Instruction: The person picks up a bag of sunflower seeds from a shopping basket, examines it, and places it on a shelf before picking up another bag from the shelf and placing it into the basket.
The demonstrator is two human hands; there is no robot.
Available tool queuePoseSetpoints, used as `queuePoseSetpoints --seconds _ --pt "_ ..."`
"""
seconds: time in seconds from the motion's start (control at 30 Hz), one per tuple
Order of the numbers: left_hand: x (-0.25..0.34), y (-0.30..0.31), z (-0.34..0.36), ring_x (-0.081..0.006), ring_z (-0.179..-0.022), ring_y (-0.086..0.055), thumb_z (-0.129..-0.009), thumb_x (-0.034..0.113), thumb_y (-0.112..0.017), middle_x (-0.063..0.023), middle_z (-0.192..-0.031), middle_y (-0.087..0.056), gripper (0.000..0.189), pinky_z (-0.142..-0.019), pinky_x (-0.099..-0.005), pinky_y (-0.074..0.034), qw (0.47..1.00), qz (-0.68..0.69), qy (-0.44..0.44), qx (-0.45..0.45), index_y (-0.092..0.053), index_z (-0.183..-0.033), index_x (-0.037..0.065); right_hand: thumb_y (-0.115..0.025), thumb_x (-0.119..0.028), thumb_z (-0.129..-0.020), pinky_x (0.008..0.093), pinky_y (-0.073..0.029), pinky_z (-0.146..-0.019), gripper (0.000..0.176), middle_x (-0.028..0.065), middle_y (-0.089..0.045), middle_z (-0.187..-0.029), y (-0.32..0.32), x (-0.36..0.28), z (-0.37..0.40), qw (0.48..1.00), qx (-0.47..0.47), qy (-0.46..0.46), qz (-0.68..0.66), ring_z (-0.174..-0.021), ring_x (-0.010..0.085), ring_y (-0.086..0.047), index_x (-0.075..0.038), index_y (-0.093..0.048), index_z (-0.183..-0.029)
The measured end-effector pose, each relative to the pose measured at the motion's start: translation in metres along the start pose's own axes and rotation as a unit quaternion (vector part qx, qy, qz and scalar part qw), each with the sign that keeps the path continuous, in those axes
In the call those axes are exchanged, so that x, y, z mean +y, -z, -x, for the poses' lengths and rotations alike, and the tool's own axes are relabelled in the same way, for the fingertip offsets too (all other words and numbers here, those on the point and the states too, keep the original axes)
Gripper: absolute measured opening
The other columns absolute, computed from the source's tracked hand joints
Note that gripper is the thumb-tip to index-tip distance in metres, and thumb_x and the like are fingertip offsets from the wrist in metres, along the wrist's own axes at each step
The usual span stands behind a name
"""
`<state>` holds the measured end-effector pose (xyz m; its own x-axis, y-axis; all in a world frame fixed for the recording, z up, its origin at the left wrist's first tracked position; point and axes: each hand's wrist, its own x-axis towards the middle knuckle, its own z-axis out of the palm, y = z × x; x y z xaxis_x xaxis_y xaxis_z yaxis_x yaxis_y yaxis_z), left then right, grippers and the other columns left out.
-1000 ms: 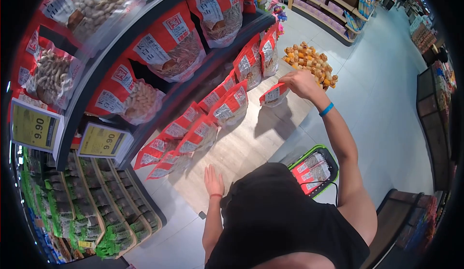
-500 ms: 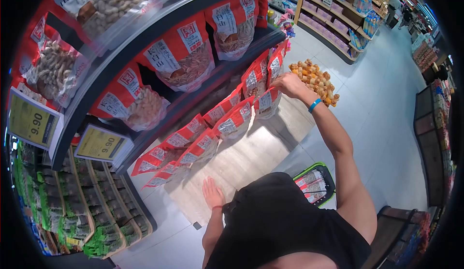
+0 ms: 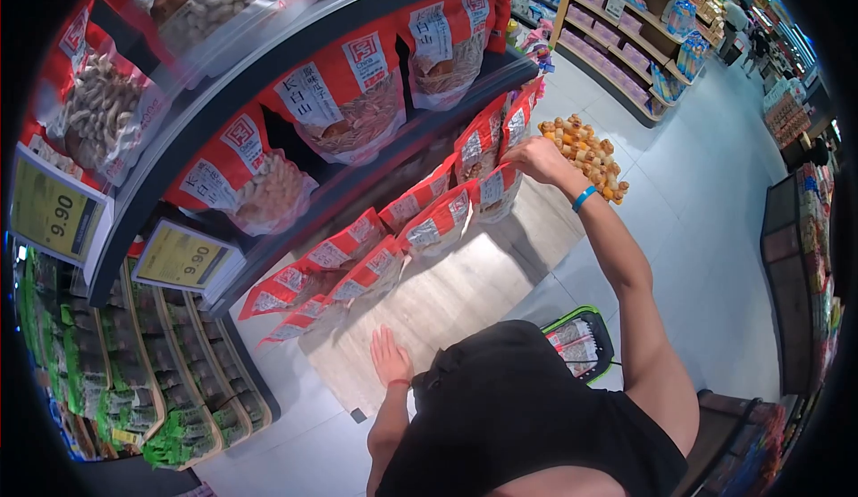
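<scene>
Since one second ago the red bag (image 3: pixel 494 191) has joined the row of bags on the wooden platform (image 3: pixel 465 291). Right hand (image 3: pixel 536 155) fingers pinch its top. Left hand (image 3: pixel 390 357) lies flat and open on the platform.

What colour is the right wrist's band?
Blue wristband, behind the right hand gripping a red snack bag; head view.

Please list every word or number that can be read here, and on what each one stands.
"9.90" on the left yellow price tag, at the shelf edge.
"9.90" on the second yellow price tag, beside it.
The white labels on the red snack bags bear characters too blurred to read.
The signs on the far shelves are too small to read.
</scene>
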<state>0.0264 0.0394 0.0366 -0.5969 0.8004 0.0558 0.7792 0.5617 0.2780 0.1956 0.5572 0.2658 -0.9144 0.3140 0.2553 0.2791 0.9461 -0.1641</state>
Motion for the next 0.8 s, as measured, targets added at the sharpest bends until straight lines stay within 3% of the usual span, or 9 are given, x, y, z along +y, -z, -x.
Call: queuePoseSetpoints --seconds 0.27,0.47,0.6,0.67,0.8 --pt "0.001 0.002 -0.002 -0.0266 -0.143 -0.02 -0.088 0.017 -0.044 -0.0076 -0.152 -0.029 0.054 -0.117 -0.0424 -0.015 1.0 -0.012 0.008 -0.017 -0.038 -0.14 0.004 -0.068 -0.023 -0.077 0.0391 -0.05 -0.078 0.021 0.0058 -0.07 -0.088 0.01 -0.01 -0.004 0.999 -0.028 -0.031 0.025 -0.084 0.0266 -0.064 -0.015 -0.07 -0.096" --pt "0.002 0.004 -0.001 -0.027 -0.143 -0.02 -0.088 0.016 -0.044 -0.0072 -0.152 -0.03 0.053 -0.117 -0.0422 -0.015 1.0 -0.016 0.01 -0.024 -0.039 -0.14 0.003 -0.07 -0.024 -0.075 0.0407 -0.043 -0.092 0.035 0.0048 -0.068 -0.101 0.009 -0.014 0.001 0.998 -0.023 -0.03 0.051 -0.102 0.0262 -0.059 -0.016 -0.066 -0.109" --pt "0.003 0.002 -0.003 -0.0286 -0.142 -0.022 -0.086 0.014 -0.047 -0.0085 -0.15 -0.032 0.053 -0.117 -0.0427 -0.016 1.0 -0.007 0.002 -0.007 -0.042 -0.137 0.002 -0.074 -0.022 -0.072 0.0421 -0.034 -0.104 0.064 0.0033 -0.055 -0.129 0.026 -0.042 0.021 0.985 0.051 -0.069 0.151 -0.123 0.0264 -0.046 -0.018 -0.05 -0.131" --pt "0.0 -0.003 -0.003 -0.0294 -0.141 -0.023 -0.085 0.012 -0.048 -0.0093 -0.15 -0.033 0.053 -0.117 -0.0431 -0.017 1.0 -0.009 -0.011 -0.003 -0.042 -0.136 0.002 -0.075 -0.022 -0.071 0.0422 -0.034 -0.105 0.067 0.0041 -0.054 -0.13 0.031 -0.056 0.037 0.975 0.118 -0.107 0.152 -0.124 0.0263 -0.045 -0.017 -0.049 -0.132" --pt "0.001 -0.003 -0.005 -0.0313 -0.14 -0.027 -0.082 0.007 -0.051 -0.0113 -0.148 -0.036 0.054 -0.115 -0.0445 -0.021 0.999 -0.022 -0.027 0.014 -0.043 -0.135 0.001 -0.071 -0.012 -0.075 0.0413 -0.042 -0.092 0.047 0.0089 -0.061 -0.111 0.021 -0.078 0.092 0.949 0.261 -0.153 0.086 -0.106 0.0279 -0.054 -0.009 -0.056 -0.119"
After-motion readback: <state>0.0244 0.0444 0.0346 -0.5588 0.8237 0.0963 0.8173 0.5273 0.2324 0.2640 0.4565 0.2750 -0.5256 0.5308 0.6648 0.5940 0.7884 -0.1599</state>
